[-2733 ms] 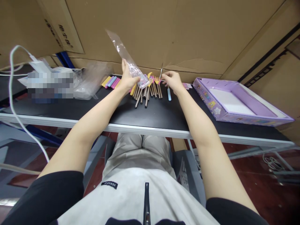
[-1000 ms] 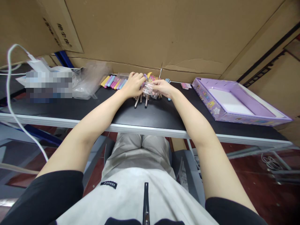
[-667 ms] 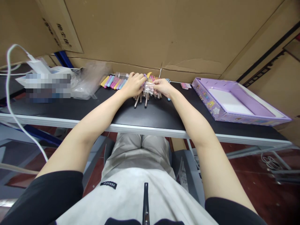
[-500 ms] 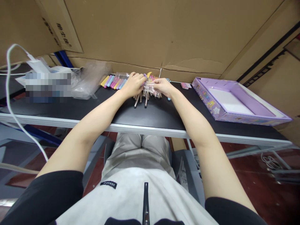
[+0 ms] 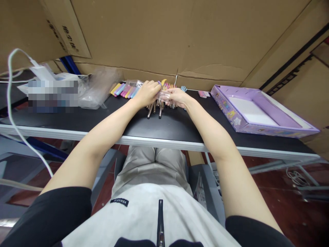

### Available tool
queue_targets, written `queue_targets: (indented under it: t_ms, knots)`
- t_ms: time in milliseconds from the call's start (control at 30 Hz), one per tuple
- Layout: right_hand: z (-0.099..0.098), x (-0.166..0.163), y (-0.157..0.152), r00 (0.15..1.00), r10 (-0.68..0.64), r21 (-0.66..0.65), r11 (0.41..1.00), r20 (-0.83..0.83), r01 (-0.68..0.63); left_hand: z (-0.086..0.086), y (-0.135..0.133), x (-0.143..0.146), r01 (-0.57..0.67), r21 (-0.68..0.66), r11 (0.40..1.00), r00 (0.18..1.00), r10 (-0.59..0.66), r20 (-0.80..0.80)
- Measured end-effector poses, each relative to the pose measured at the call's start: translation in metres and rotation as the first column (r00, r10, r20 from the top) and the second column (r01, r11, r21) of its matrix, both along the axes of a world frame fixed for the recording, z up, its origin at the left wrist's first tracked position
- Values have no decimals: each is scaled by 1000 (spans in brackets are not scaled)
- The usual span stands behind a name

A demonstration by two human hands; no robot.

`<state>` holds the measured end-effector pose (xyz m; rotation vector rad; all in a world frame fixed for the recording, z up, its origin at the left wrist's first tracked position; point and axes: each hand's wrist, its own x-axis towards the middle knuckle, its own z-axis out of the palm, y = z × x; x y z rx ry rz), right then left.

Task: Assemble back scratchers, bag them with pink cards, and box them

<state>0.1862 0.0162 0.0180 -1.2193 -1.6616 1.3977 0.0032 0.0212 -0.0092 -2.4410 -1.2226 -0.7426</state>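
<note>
Between my hands is a small clear plastic bag [image 5: 164, 95], crinkled and shiny. My left hand [image 5: 149, 92] is closed on its left side, with the fingertips partly hidden. From the right, my right hand [image 5: 178, 96] pinches the same bag with thumb and fingers. Under and behind the hands lie several slim metallic sticks [image 5: 154, 109] pointing towards me. Colourful toothed pieces [image 5: 169, 86] in yellow, pink and orange show behind the bag, and a light blue fork-shaped piece [image 5: 183, 89] lies beyond my right hand.
Several pastel markers [image 5: 124, 91] lie left of my hands, partly under clear film. Further left are a plastic bag [image 5: 96, 92] and a white cable [image 5: 9, 85]. An open purple box [image 5: 238, 125] stands at right, near small pink cards [image 5: 204, 94]. Cardboard [image 5: 159, 37] walls the back.
My right hand has turned slightly, its fingers now lower and more under the bag. My left hand has barely moved.
</note>
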Motion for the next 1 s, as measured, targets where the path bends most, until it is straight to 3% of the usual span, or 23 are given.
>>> queue_targets:
  t_ms: [233, 400, 533, 667, 800, 1000]
  knots:
    - [-1, 8, 7, 998, 7, 67, 998, 55, -11, -1, -1, 5, 31, -43, 999, 999, -31, 15]
    - [11, 11, 1, 1000, -15, 103, 995, 0, 15, 5, 6, 3, 41, -16, 999, 995, -39, 89]
    - [27, 23, -3, 1000, -28, 108, 994, -6, 29, 20, 1, -8, -38, 17, 999, 992, 36, 122]
    - [32, 39, 2, 998, -37, 90, 995, 50, 33, 29, -7, -25, -163, -22, 986, 985, 164, 48]
    - [26, 48, 9, 992, -43, 54, 998, 116, 37, 19, 1, -43, -221, -64, 973, 975, 221, -14]
    - [21, 53, 16, 987, -63, 37, 998, 146, 58, 6, 20, -57, -208, -66, 976, 978, 209, 10]
